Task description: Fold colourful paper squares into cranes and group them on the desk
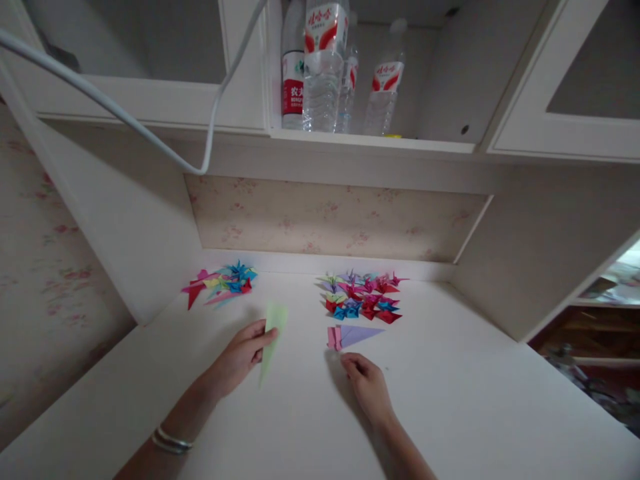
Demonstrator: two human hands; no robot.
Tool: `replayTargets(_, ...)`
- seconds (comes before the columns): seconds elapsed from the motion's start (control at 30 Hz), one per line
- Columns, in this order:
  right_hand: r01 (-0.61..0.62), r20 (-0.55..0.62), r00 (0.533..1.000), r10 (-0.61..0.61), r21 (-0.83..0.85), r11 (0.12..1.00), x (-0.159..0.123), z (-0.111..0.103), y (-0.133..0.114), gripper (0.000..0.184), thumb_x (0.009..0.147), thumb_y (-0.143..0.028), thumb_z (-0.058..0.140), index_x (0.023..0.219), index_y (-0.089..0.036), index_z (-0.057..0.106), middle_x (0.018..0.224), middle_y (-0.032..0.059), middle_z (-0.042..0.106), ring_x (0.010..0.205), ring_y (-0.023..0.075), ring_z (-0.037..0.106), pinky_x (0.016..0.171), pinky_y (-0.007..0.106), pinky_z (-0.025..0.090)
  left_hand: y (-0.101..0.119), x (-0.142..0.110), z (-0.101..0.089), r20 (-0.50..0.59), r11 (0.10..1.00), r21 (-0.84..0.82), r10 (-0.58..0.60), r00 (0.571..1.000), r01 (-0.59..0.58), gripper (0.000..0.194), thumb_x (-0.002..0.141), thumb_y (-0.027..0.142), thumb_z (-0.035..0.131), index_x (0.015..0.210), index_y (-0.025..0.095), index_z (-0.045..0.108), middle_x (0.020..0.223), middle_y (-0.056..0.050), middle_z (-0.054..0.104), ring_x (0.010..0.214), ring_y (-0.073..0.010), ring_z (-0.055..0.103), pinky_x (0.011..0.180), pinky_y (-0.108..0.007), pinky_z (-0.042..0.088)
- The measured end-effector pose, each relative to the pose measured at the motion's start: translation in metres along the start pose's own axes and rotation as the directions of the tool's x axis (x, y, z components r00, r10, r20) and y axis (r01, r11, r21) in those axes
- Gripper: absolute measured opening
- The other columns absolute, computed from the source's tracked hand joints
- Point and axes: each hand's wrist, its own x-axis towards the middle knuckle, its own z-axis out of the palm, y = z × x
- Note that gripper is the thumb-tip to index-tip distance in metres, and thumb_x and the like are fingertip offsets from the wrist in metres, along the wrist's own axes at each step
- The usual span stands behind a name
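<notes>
My left hand (247,350) pinches a light green folded paper (275,327) between thumb and fingers, above the white tabletop. The paper is a long kite shape, with its narrow point toward me. My right hand (367,387) is closed, fingers curled in, just in front of a lilac folded paper (357,335). Whether anything small is in its fingertips is hidden. The lilac paper lies flat, its point to the right. Small pink folded pieces (334,337) lie at its left end, close beyond my right fingertips.
Folded paper cranes (363,297) stand in rows at the back right. A looser pile of coloured folded papers (220,283) lies back left. Plastic bottles (325,73) stand on the shelf above. A white cable or lamp arm (125,113) hangs at upper left.
</notes>
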Motion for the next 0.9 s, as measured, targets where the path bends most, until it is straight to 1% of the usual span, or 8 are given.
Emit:
replayTargets(0.07, -0.078, 0.043, 0.997, 0.069, 0.303, 0.950, 0.001, 0.013, -0.008, 0.034, 0.077, -0.048, 0.065, 0.085, -0.016, 0.070, 0.060, -0.0013, 0.058, 0.049, 0.0106, 0.047, 0.046, 0.022, 0.035, -0.013, -0.007, 0.025, -0.001, 0.988, -0.152, -0.035, 0.999, 0.035, 0.042, 0.072, 0.037, 0.073, 0.107, 0.019, 0.059, 0.074, 0.002, 0.061, 0.065, -0.0104, 0.058, 0.059, -0.019, 0.041)
replayTargets(0.13, -0.189, 0.166, 0.980, 0.113, 0.575, 0.796, 0.000, 0.028, -0.017, 0.034, 0.076, -0.047, 0.069, 0.091, -0.017, 0.068, 0.067, -0.0022, 0.058, 0.043, 0.0054, 0.041, 0.040, 0.019, 0.031, -0.026, -0.006, 0.045, 0.000, 0.956, -0.289, -0.059, 0.998, 0.057, 0.045, 0.073, 0.035, 0.074, 0.112, 0.022, 0.055, 0.074, 0.003, 0.061, 0.065, -0.0099, 0.058, 0.060, -0.019, 0.041)
replayTargets(0.2, -0.297, 0.327, 0.942, 0.077, 0.706, 0.643, -0.003, 0.040, -0.024, 0.035, 0.076, -0.042, 0.071, 0.100, -0.019, 0.066, 0.081, -0.0001, 0.062, 0.045, 0.0042, 0.046, 0.040, 0.016, 0.035, -0.037, -0.001, 0.061, 0.053, 0.932, -0.356, -0.048, 0.997, 0.064, 0.042, 0.074, 0.032, 0.074, 0.109, 0.021, 0.055, 0.074, 0.003, 0.060, 0.064, -0.0098, 0.058, 0.059, -0.019, 0.042)
replayTargets(0.27, -0.381, 0.471, 0.882, -0.002, 0.716, 0.585, -0.006, 0.047, -0.027, 0.035, 0.078, -0.038, 0.071, 0.108, -0.020, 0.063, 0.087, 0.0026, 0.065, 0.056, 0.0078, 0.057, 0.046, 0.017, 0.043, -0.046, 0.004, 0.070, 0.125, 0.929, -0.365, -0.016, 0.992, 0.061, 0.031, 0.075, 0.031, 0.073, 0.098, 0.020, 0.056, 0.076, 0.001, 0.061, 0.066, -0.0113, 0.059, 0.060, -0.021, 0.043)
replayTargets(0.33, -0.424, 0.564, 0.823, -0.058, 0.681, 0.597, -0.008, 0.047, -0.027, 0.034, 0.083, -0.036, 0.067, 0.113, -0.019, 0.061, 0.088, 0.0045, 0.067, 0.066, 0.0119, 0.063, 0.054, 0.020, 0.049, -0.051, 0.008, 0.073, 0.151, 0.938, -0.345, 0.009, 0.988, 0.044, 0.026, 0.075, 0.030, 0.073, 0.089, 0.019, 0.054, 0.078, 0.001, 0.061, 0.069, -0.0125, 0.059, 0.059, -0.022, 0.043)
replayTargets(0.47, -0.469, 0.627, 0.777, -0.048, 0.629, 0.619, -0.006, 0.039, -0.023, 0.037, 0.082, -0.030, 0.069, 0.116, -0.018, 0.059, 0.095, 0.0063, 0.068, 0.070, 0.0124, 0.066, 0.066, 0.025, 0.051, -0.055, 0.008, 0.071, 0.144, 0.957, -0.292, 0.039, 0.989, 0.004, 0.034, 0.071, 0.028, 0.077, 0.091, 0.021, 0.051, 0.082, 0.000, 0.063, 0.068, -0.0129, 0.057, 0.056, -0.021, 0.041)
replayTargets(0.7, -0.384, 0.534, 0.840, -0.099, 0.712, 0.587, -0.002, 0.037, -0.020, 0.039, 0.064, -0.015, 0.083, 0.100, -0.017, 0.066, 0.088, 0.0021, 0.067, 0.074, 0.0141, 0.063, 0.075, 0.029, 0.047, -0.060, 0.003, 0.072, 0.222, 0.931, -0.365, 0.108, 0.969, -0.020, 0.021, 0.079, 0.027, 0.069, 0.094, 0.019, 0.057, 0.086, -0.002, 0.061, 0.078, -0.0140, 0.054, 0.067, -0.025, 0.041)
replayTargets(0.9, -0.405, 0.449, 0.889, 0.086, 0.686, 0.604, -0.001, 0.029, -0.028, 0.032, 0.061, -0.011, 0.083, 0.089, -0.018, 0.070, 0.087, -0.0009, 0.067, 0.076, 0.0109, 0.063, 0.072, 0.022, 0.047, -0.059, 0.008, 0.067, 0.103, 0.946, -0.321, 0.094, 0.990, -0.056, 0.018, 0.083, 0.031, 0.063, 0.094, 0.017, 0.058, 0.086, -0.003, 0.060, 0.075, -0.0136, 0.053, 0.067, -0.027, 0.043)
